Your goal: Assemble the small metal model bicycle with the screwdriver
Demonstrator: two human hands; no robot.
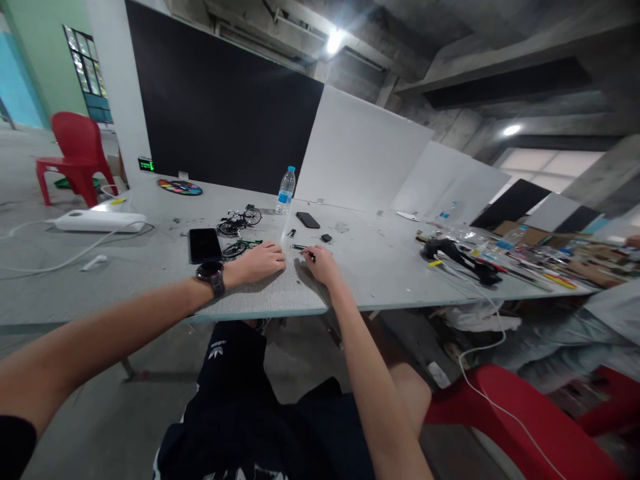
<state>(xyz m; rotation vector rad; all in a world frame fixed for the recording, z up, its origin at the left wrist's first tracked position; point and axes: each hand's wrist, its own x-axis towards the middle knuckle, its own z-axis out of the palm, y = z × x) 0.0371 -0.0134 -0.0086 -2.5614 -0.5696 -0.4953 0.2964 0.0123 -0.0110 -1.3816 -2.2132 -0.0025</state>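
Observation:
My left hand [260,261] rests knuckles-up on the grey table [150,280], its fingers curled and touching a small green and black model part [239,248]. On that wrist sits a black watch [213,275]. My right hand [321,264] lies just to the right, its fingers pinched on a thin dark green tool [301,248] whose tip points left. A small black model bicycle [240,219] stands behind my left hand. A black phone [204,245] lies face up to its left.
A water bottle [286,190], a second phone [308,219] and a small black block [327,237] sit farther back. A white power strip [100,221] lies at left. Cables and tools [465,260] clutter the right side. Red chairs [75,160] stand around.

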